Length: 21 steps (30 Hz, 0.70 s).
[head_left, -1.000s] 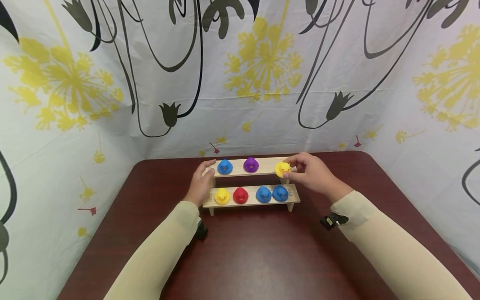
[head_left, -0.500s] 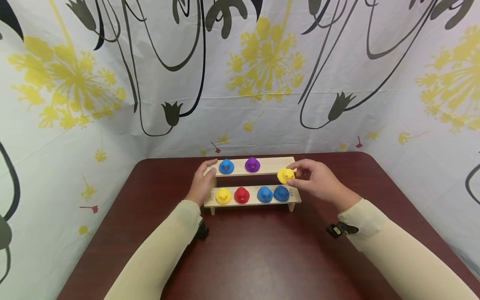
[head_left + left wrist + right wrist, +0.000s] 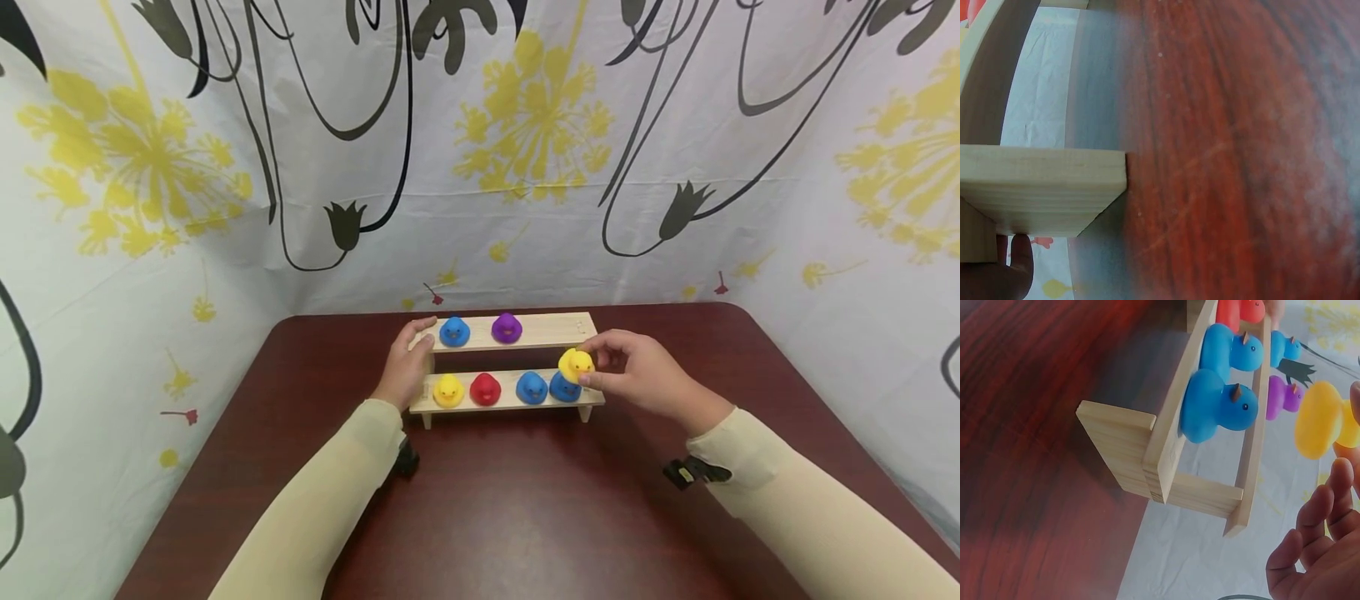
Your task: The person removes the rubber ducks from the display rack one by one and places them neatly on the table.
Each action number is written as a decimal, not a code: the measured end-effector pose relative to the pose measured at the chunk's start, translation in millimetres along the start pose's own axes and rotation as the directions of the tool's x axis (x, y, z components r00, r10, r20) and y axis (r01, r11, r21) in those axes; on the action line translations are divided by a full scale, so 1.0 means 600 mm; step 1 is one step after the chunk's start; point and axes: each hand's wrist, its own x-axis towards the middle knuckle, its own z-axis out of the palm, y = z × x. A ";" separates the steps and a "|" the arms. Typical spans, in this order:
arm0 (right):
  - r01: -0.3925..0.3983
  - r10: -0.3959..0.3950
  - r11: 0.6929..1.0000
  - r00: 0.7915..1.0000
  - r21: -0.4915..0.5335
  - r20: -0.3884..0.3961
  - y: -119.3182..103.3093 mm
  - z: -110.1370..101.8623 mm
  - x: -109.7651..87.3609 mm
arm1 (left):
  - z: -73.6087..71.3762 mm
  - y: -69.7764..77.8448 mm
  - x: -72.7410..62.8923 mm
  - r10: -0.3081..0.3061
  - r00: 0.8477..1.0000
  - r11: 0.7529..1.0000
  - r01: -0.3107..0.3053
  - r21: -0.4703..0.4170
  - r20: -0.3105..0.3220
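One yellow duck [image 3: 575,365] held in the air in the right hand [image 3: 633,367], pinched between thumb and fingertips, near the right end of a two-step wooden stand [image 3: 508,407]; in the head view, overlapping the top of the end blue duck [image 3: 562,392] on the lower shelf [image 3: 508,393], but apart from it in the right wrist view. At the left end of the upper shelf [image 3: 549,328], the left hand [image 3: 402,367], gripping the wood, with thumb to the front and a finger towards the back; largely hidden behind wood in the left wrist view. Along the lower shelf, from left to right: a second yellow duck [image 3: 448,391], a red duck [image 3: 485,389], a middle blue duck [image 3: 532,388] and the end blue duck, with a wider gap between red and blue than between the two blues. On the upper shelf, an upper blue duck [image 3: 454,332] close to the left hand, then a purple duck [image 3: 507,328]. Underneath, a glossy dark red-brown surface [image 3: 487,500]. Behind and at both sides, a pale cloth [image 3: 450,192] printed with yellow flower heads and dark stems.
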 end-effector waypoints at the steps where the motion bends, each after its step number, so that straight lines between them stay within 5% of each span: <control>1: -0.005 0.005 1.000 1.000 -0.005 0.007 0.000 0.000 -0.002 | 0.000 0.000 0.000 -0.003 1.000 1.000 0.003 0.000 0.000; 21: -0.042 0.036 0.997 0.994 0.062 0.100 0.007 0.022 -0.044 | 0.001 0.004 -0.002 -0.013 1.000 1.000 0.013 0.001 -0.003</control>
